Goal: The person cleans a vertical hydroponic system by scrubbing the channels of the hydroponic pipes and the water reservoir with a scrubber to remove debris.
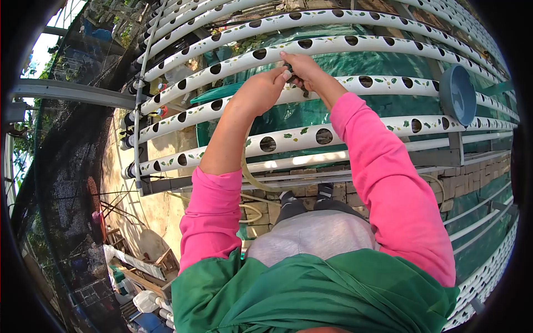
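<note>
Both of my hands meet above the white pipes near the top middle of the view. My left hand (260,91) has its thumb and fingers pressed together at a small dark thing (288,70), too small to name. Beside it on the right, my right hand (304,71) has its fingers curled around the same spot, with dark bits showing under them. Beneath the hands runs a white pipe (333,86) with round holes and scattered green leaf pieces. Another holed pipe (236,64) passes just behind my fingertips.
A blue-grey bowl (457,95) rests on the pipes at the right. Nearer me lies another holed pipe (294,139) above a metal frame rail (166,185). Dark netting (66,183) hangs at the left. A hose (252,180) curves below the pipes. Wooden furniture (141,272) stands lower left.
</note>
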Action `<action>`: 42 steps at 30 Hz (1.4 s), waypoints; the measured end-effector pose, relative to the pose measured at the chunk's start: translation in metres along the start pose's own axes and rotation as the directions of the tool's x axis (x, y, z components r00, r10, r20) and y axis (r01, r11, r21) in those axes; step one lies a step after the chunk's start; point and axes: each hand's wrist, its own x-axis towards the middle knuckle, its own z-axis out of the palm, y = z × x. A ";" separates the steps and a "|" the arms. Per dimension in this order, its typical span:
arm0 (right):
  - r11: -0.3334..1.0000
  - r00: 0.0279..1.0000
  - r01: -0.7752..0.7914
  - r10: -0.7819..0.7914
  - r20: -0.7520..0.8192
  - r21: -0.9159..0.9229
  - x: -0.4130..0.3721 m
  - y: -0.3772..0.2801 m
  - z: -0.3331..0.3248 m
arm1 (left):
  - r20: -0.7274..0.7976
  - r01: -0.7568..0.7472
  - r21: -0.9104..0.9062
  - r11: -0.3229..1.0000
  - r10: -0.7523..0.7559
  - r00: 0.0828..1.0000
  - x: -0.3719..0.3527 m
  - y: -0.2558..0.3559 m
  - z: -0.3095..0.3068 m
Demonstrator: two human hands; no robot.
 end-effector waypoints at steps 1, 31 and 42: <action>1.000 1.000 -0.010 0.010 0.020 -0.003 0.000 -0.004 -0.005 | -0.007 -0.012 -0.002 1.000 0.012 1.000 0.000 0.003 -0.001; 0.962 0.985 0.173 -0.170 0.032 -0.211 -0.030 -0.022 -0.063 | -0.002 -0.092 0.077 0.993 0.092 0.996 0.003 0.075 0.005; 0.528 0.864 0.169 -0.486 -0.133 -0.832 -0.044 0.003 -0.112 | 0.023 -0.078 0.027 0.997 0.077 0.997 0.012 0.069 0.022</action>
